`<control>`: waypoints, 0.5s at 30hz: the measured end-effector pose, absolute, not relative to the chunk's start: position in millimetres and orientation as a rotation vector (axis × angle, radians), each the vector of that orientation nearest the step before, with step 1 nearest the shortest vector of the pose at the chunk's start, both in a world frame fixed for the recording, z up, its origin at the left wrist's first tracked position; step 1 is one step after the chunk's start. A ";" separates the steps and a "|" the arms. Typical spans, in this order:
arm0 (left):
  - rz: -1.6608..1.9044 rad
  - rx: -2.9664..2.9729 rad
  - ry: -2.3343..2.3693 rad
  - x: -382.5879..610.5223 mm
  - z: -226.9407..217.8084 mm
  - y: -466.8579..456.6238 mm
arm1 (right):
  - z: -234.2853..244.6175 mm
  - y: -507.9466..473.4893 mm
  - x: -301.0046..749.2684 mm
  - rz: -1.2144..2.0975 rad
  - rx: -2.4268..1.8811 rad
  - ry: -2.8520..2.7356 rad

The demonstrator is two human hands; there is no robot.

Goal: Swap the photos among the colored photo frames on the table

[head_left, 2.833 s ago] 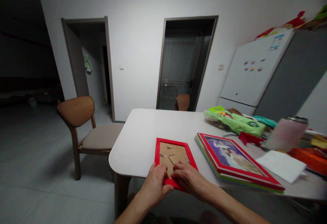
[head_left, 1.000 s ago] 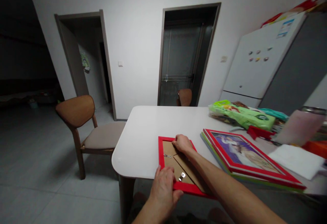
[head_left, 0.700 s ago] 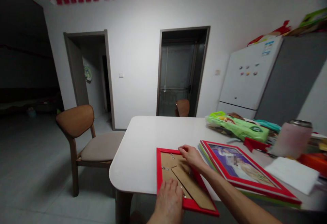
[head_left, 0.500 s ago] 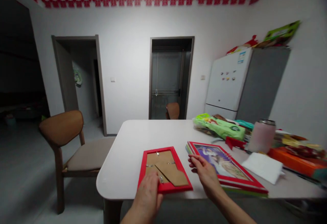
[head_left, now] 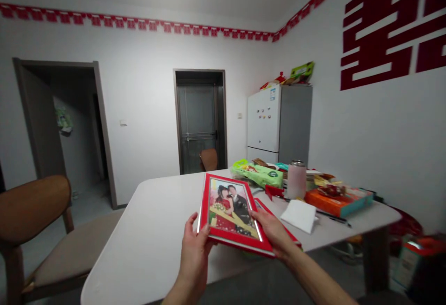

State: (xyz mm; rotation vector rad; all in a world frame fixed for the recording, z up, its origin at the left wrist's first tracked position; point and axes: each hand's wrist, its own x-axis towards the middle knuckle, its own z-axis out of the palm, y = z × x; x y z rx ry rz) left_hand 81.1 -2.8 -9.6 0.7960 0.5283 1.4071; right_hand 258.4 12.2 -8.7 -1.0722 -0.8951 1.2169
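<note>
I hold a red picture frame [head_left: 230,212] face up above the near edge of the white table [head_left: 153,244]; a photo of two people shows behind its glass. My left hand [head_left: 195,249] grips the frame's lower left corner, thumb on top. My right hand [head_left: 273,233] grips its right edge, fingers curled round the rim. Under my right hand, the corner of a stack of other red frames [head_left: 294,241] lies on the table, mostly hidden.
On the table's far right lie a white napkin [head_left: 300,215], a pink cup [head_left: 296,179], a green packet [head_left: 258,174] and an orange box [head_left: 336,201]. A wooden chair [head_left: 31,230] stands at left, a fridge [head_left: 278,124] at the back wall.
The frame lay face down on the table under my hands; now it is lifted and turned photo side up. My right hand moved from the backing to the frame's right edge. The view has swung right.
</note>
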 end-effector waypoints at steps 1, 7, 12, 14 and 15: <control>1.363 0.790 0.519 90.2 -12.7 1.6 | -4.8 17.0 279.5 1.205 -1.152 -0.929; 1.240 1.136 0.811 150.9 -43.9 28.9 | -18.9 49.8 358.5 1.004 -1.511 -1.111; 1.207 1.309 0.941 163.1 -62.9 37.3 | -30.7 58.3 379.8 0.941 -1.581 -1.179; 1.180 1.349 0.971 160.9 -68.2 37.5 | -34.3 55.9 382.9 0.934 -1.602 -1.198; 1.164 1.365 0.978 160.1 -70.5 37.3 | -37.0 53.6 384.5 0.935 -1.612 -1.203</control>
